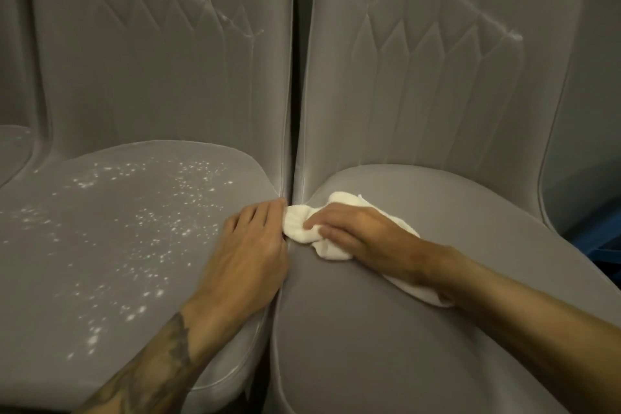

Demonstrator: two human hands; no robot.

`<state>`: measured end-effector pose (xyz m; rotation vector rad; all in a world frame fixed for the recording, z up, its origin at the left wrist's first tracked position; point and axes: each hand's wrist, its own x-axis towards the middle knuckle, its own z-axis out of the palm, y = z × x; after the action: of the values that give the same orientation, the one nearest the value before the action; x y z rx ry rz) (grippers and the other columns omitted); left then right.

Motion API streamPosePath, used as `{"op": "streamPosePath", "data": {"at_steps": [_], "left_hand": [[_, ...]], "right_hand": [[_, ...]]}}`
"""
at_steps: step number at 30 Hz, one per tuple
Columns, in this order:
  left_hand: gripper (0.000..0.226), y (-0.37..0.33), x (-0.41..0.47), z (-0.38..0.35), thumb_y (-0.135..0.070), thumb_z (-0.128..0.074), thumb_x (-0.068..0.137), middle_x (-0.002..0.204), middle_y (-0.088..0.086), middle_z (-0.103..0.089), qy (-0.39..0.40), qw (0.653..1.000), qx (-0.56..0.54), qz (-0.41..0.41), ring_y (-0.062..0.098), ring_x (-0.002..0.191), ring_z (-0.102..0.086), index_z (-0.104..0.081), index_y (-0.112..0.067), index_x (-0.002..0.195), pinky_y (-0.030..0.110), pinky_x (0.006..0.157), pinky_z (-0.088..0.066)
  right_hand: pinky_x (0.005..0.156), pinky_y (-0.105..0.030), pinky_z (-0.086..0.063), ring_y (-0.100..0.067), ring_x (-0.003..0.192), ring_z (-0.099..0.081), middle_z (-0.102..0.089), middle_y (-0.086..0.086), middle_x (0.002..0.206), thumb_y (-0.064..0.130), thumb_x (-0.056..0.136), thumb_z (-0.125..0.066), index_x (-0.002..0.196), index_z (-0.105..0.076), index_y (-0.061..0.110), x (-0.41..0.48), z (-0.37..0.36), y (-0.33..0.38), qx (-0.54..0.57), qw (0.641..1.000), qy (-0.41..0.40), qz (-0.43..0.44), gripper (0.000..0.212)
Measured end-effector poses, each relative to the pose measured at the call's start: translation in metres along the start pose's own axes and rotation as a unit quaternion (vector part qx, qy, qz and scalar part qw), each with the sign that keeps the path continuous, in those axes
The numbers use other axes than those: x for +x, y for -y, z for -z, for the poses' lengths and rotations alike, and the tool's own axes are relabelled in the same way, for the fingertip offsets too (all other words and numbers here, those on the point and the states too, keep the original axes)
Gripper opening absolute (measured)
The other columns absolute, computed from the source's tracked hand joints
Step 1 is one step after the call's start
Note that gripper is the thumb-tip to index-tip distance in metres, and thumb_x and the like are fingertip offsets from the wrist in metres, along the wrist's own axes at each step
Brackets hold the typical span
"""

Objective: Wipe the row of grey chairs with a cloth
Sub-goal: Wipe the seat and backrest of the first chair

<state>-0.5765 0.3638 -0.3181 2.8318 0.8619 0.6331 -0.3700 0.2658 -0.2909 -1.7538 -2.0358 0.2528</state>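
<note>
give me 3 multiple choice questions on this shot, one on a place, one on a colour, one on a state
1. Where is the cloth?
A) on the floor
B) on the right chair's seat
C) draped over a backrest

2. What colour is the cloth?
A) white
B) blue
C) black

3. How does the left chair's seat look?
A) dotted with white specks
B) torn open
C) covered in paper

Answers: 1 B, the right hand holds it bunched on that seat; 2 A, it shows white against the grey seat; 3 A, the specks scatter across its surface.
</note>
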Motion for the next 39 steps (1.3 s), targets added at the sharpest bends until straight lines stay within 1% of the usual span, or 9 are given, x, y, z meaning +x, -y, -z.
{"op": "streamPosePath", "data": {"at_steps": [5,10,14,17,22,25,28,33,39], "left_hand": [[0.051,0.000,0.002,-0.002,-0.003,-0.050,0.098,0.136,0.006,-0.059,-0.018,1.000,-0.003,0.002,0.028,0.123,-0.057,-0.045,-0.009,0.149,0.043,0.106,-0.044],[0.048,0.004,0.002,-0.004,-0.005,-0.053,0.100,0.132,0.009,-0.062,-0.020,1.000,-0.013,-0.008,0.029,0.118,-0.059,-0.048,-0.007,0.147,0.044,0.101,-0.046],[0.051,0.002,0.001,-0.003,-0.001,-0.053,0.096,0.134,0.009,-0.061,-0.023,1.000,-0.009,-0.001,0.029,0.120,-0.058,-0.048,-0.007,0.147,0.044,0.104,-0.046],[0.051,0.004,0.001,-0.003,-0.002,-0.052,0.096,0.135,0.009,-0.060,-0.012,1.000,-0.021,0.005,0.030,0.121,-0.057,-0.047,-0.007,0.147,0.044,0.103,-0.044],[0.054,0.006,0.004,-0.001,-0.022,-0.048,0.103,0.146,0.004,-0.051,0.015,0.998,-0.043,0.031,0.026,0.132,-0.046,-0.036,-0.012,0.155,0.040,0.109,-0.035],[0.055,0.003,0.005,0.001,-0.031,-0.035,0.101,0.149,0.002,-0.049,0.030,0.997,-0.054,0.047,0.024,0.133,-0.044,-0.035,-0.016,0.155,0.038,0.110,-0.032],[0.049,0.003,0.007,0.000,-0.020,-0.039,0.105,0.150,0.001,-0.049,0.027,0.995,-0.070,0.060,0.023,0.134,-0.043,-0.036,-0.019,0.154,0.037,0.111,-0.030],[0.049,0.004,0.007,0.003,-0.018,-0.046,0.103,0.148,0.004,-0.050,0.036,0.995,-0.072,0.055,0.025,0.131,-0.044,-0.037,-0.018,0.151,0.040,0.111,-0.033],[0.052,0.002,0.010,0.007,-0.013,-0.040,0.104,0.148,0.005,-0.048,0.047,0.997,-0.047,0.043,0.027,0.131,-0.045,-0.032,-0.016,0.156,0.042,0.112,-0.034]], "right_hand": [[0.117,-0.052,-0.024,-0.004,0.114,-0.053,-0.064,0.014,0.117,0.035,0.107,-0.036,0.114,-0.065,0.028,0.025,0.002,-0.004,-0.065,0.988,-0.056,-0.130,0.030],[0.109,-0.016,-0.029,0.000,0.118,-0.052,-0.063,0.014,0.124,0.034,0.106,-0.045,0.124,-0.064,0.027,-0.004,-0.004,0.005,-0.022,1.000,-0.013,0.000,0.027],[0.097,0.006,-0.011,-0.008,0.124,-0.051,-0.062,0.006,0.131,0.029,0.107,-0.042,0.130,-0.063,0.019,0.019,0.012,0.001,-0.030,0.996,-0.019,-0.085,0.032],[0.109,-0.008,-0.012,-0.008,0.124,-0.052,-0.064,0.008,0.130,0.028,0.106,-0.044,0.128,-0.065,0.022,0.012,0.002,0.013,-0.034,0.994,-0.035,-0.099,0.031],[0.106,-0.011,-0.032,0.000,0.118,-0.056,-0.065,0.012,0.127,0.027,0.105,-0.048,0.127,-0.065,0.021,-0.030,-0.003,0.043,0.016,0.999,0.028,0.016,0.028],[0.112,-0.011,-0.023,-0.006,0.127,-0.052,-0.061,0.006,0.135,0.024,0.105,-0.048,0.130,-0.064,0.017,-0.015,0.002,0.037,-0.014,1.000,0.001,-0.017,0.031],[0.119,-0.022,-0.021,-0.007,0.132,-0.048,-0.058,0.008,0.139,0.025,0.105,-0.047,0.134,-0.061,0.019,-0.006,-0.003,0.042,-0.004,0.996,-0.028,-0.086,0.033],[0.107,-0.028,-0.041,-0.002,0.123,-0.056,-0.063,0.011,0.132,0.027,0.105,-0.050,0.129,-0.064,0.022,-0.060,-0.007,0.075,0.027,0.999,0.023,0.019,0.028],[0.114,-0.027,-0.034,0.002,0.137,-0.040,-0.048,0.021,0.144,0.038,0.105,-0.049,0.137,-0.056,0.030,-0.097,0.012,0.066,0.012,0.997,0.050,0.051,0.033]]}}
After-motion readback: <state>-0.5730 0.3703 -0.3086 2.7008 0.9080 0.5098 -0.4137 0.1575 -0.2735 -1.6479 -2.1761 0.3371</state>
